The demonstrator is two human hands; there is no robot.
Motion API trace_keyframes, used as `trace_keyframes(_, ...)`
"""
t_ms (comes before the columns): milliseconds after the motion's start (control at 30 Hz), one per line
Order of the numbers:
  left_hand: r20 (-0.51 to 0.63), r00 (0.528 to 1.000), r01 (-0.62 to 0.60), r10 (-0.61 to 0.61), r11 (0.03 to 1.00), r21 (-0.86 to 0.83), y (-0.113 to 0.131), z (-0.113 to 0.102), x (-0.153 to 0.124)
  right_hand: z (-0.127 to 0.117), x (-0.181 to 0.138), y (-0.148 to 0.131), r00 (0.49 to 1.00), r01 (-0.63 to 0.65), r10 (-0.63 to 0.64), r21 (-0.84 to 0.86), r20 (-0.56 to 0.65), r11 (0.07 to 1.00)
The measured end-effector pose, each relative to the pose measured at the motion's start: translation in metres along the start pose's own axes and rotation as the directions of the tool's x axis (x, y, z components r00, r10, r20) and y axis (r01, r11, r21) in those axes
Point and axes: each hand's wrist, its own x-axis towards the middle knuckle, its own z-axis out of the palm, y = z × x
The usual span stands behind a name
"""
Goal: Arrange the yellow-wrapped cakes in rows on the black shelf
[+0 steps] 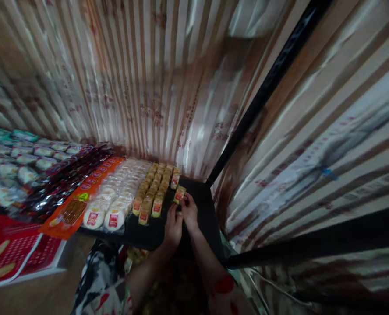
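Observation:
My right hand (pixel 189 212) pinches a small yellow snack packet (pixel 179 194) with a red label from its right side. My left hand (pixel 173 224) has its fingers closed at the packet's lower edge. Both hands are over the right end of a black shelf (pixel 203 201). Just left of them stand rows of matching yellow snack packets (pixel 152 188), set close together. A single yellow snack packet (pixel 175 178) stands behind the held one, at the right of those rows.
White round wrapped crackers (pixel 114 216) lie in rows farther left, beside an orange snack bag (pixel 79 201) and dark shiny packets (pixel 54 188). A black post (pixel 247 118) rises at the shelf's right corner. Behind is a striped plastic-covered wall (pixel 148 78). A red carton (pixel 17 253) sits lower left.

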Motion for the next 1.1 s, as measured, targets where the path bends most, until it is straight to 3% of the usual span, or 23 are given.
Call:
trace_keyframes(100, 0.011, 0.997, 0.079, -0.079, 0.995, -0.067, 0.002, 0.007, 0.022, 0.009, 0.016, -0.001, 0.999, 0.030, -0.029, -0.038, 0.021, 0.999)
trace_keyframes(367, 0.063, 0.995, 0.087, -0.077, 0.980, -0.177, 0.006, 0.016, 0.054, 0.026, 0.045, 0.005, 0.994, 0.113, -0.112, -0.054, 0.017, 0.992)
trace_keyframes(600, 0.078, 0.989, 0.136, -0.123, 0.975, -0.178, 0.007, 0.015, 0.065, 0.033, 0.052, 0.008, 0.995, 0.095, -0.094, -0.144, 0.009, 0.985)
trace_keyframes(867, 0.037, 0.991, 0.132, -0.127, 0.974, -0.186, 0.007, 0.016, 0.076, 0.039, 0.056, 0.013, 0.994, 0.094, -0.096, 0.038, 0.045, 0.995)
trace_keyframes(1100, 0.028, 0.996, 0.086, -0.082, 0.977, -0.196, 0.001, 0.016, 0.077, 0.045, 0.061, 0.023, 0.987, 0.146, -0.144, -0.025, 0.071, 0.989)
